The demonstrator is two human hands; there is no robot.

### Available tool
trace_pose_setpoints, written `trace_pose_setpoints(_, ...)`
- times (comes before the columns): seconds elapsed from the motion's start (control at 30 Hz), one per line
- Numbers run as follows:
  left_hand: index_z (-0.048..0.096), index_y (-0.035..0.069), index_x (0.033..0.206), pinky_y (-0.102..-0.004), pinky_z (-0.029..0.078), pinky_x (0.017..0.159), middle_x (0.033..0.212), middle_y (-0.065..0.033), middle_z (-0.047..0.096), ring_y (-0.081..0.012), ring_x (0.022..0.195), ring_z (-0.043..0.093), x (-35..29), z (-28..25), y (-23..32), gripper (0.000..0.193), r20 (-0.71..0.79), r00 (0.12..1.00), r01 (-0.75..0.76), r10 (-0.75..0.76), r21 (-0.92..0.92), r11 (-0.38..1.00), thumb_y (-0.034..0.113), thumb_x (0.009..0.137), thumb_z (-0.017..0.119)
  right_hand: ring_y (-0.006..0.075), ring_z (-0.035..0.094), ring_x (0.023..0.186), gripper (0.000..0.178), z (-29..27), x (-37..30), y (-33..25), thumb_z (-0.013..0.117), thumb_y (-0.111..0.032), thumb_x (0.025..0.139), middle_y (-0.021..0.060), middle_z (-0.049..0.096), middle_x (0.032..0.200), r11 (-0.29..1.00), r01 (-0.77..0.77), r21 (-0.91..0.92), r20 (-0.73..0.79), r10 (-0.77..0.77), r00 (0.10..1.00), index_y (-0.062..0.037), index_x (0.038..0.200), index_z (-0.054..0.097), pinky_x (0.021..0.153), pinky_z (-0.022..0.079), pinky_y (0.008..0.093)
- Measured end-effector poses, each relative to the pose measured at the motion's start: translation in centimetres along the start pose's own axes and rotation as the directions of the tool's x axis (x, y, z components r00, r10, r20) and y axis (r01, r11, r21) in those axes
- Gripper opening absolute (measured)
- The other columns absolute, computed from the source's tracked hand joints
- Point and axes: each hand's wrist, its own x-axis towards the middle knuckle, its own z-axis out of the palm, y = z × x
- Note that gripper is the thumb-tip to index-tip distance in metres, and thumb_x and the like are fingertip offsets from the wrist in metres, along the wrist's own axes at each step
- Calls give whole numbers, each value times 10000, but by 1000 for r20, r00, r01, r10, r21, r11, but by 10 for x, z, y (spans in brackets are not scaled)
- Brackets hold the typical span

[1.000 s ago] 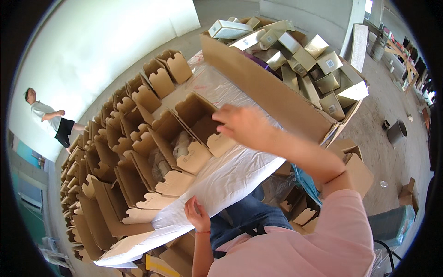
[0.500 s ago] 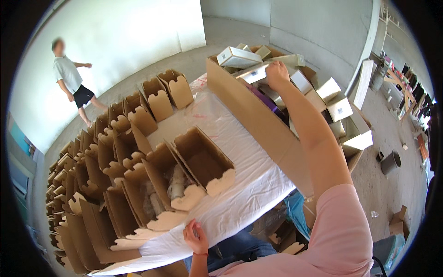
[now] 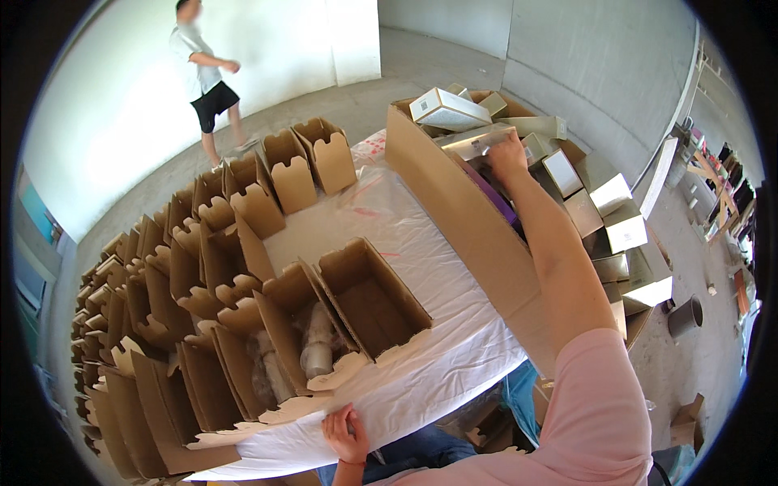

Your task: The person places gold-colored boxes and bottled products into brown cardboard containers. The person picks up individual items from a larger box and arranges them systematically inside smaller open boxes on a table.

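Observation:
My right hand is stretched into a large brown carton and has its fingers closed on a shiny silver-gold slim box, whose near end they hide. Other pale gold and white boxes lie around it in a loose heap. My left hand holds nothing. Its fingers are loosely bent and apart, at the front edge of the white-covered table. Beyond it stands an open brown cardboard box. Beside that box, another one holds a wrapped cylindrical item.
Rows of open cardboard boxes fill the table's left side. A person walks behind them along the white wall. A dark bucket stands on the floor at the right, and a blue bag hangs below the table edge.
My right hand still grips a box in the carton, which now shows its shiny side and lies tilted differently. The person behind has walked to the right. The whole view has shifted slightly.

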Motion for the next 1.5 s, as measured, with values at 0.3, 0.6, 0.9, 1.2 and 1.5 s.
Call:
trace_pose_setpoints(0.3, 609, 48, 939, -370, 400, 717, 785, -94, 595, -274, 726, 534, 0, -2, -2, 136, 22, 1000, 15, -13, -82, 997, 86, 830, 536, 207, 521, 1034, 373, -45, -39, 24, 742, -311, 646, 68, 643, 950, 950, -16, 310, -149, 66, 987, -76, 913, 626, 909, 368, 335)
trace_pose_setpoints(0.6, 606, 56, 937, -373, 410, 689, 771, -81, 603, -268, 707, 556, -1, -3, -2, 171, -20, 1000, -24, 22, -101, 995, 7, 787, 540, 277, 559, 1005, 197, -6, -27, 1, 582, -213, 798, 105, 596, 1002, 968, 207, 144, -116, -191, 975, -85, 937, 635, 820, 474, 391)
trace_pose_setpoints(0.9, 612, 57, 891, -384, 406, 706, 773, -91, 608, -276, 727, 557, 1, -4, 2, 116, 26, 1000, -2, 2, -8, 1000, 37, 804, 538, 290, 651, 857, 246, 19, 34, -33, 482, -219, 863, 117, 648, 1004, 972, -24, 235, 408, -76, 910, -94, 955, 673, 673, 536, 418)
trace_pose_setpoints(1.2, 601, 60, 833, -387, 391, 665, 759, -91, 599, -285, 711, 550, 3, -1, -1, 87, 7, 999, -49, 49, -31, 998, 27, 776, 545, 301, 650, 871, 258, 11, 22, -22, 543, -141, 789, 134, 661, 959, 965, 29, 262, 295, -108, 949, -84, 1014, 656, 692, 537, 432)
trace_pose_setpoints(1.5, 601, 73, 846, -376, 393, 662, 752, -68, 586, -269, 693, 541, 2, 1, -4, 149, -40, 994, -100, 98, -56, 993, 12, 718, 555, 344, 601, 905, 421, -111, -119, 67, 606, -149, 712, 182, 624, 980, 824, 135, 550, -134, -72, 988, -94, 1129, 578, 794, 489, 384)
